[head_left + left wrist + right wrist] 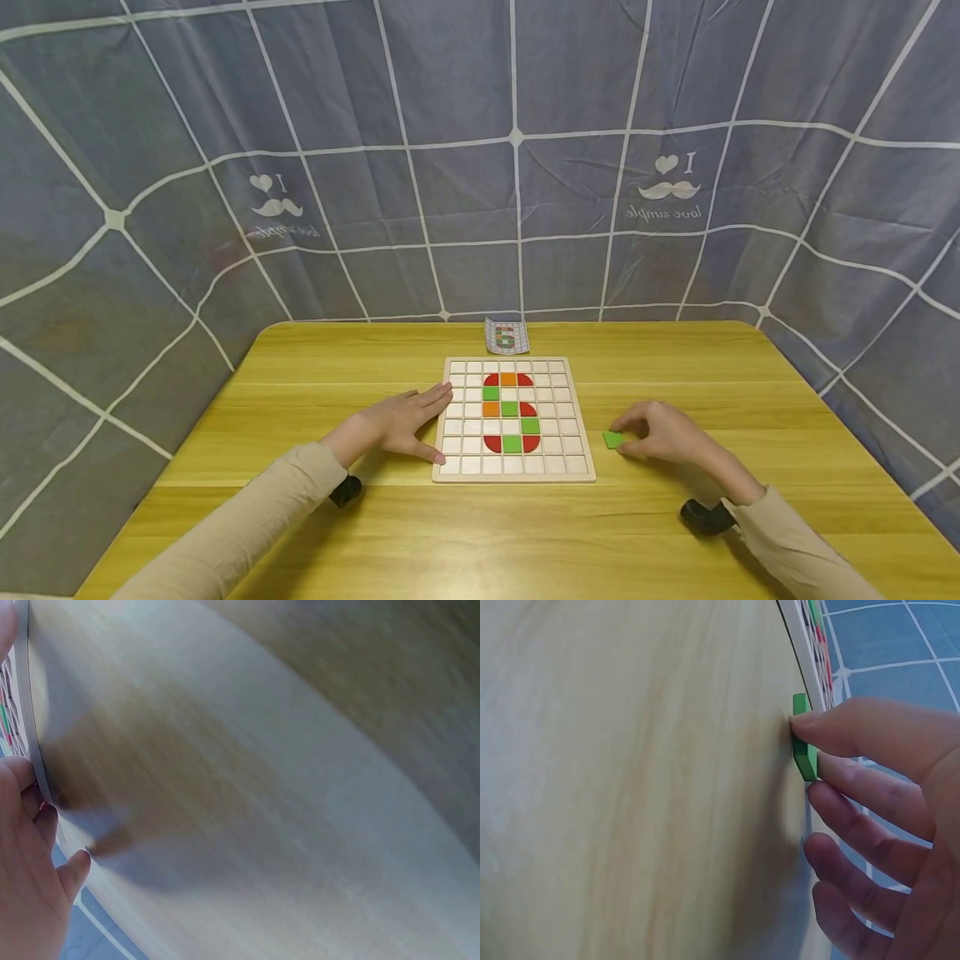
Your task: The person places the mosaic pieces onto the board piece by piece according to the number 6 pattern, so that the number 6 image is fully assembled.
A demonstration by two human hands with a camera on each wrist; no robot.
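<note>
A square wooden grid board [562, 462] lies flat on the table, with red, orange and green pieces set in its middle cells. My left hand [408, 421] rests at the board's left edge, fingers spread and fairly straight; its fingers also show at the board's rim in the left wrist view. Right of the board, my right hand [663, 433] pinches a green square tile [612, 439] between thumb and fingers. The right wrist view shows that green tile [804, 750] held by its edge just above the table, apart from the board.
A small pattern card [507, 337] with a similar coloured figure lies behind the board. The wooden table [337, 533] has rounded far corners. A grey curtain [465, 200] with white lines hangs along its back and sides. Black bands sit at both wrists.
</note>
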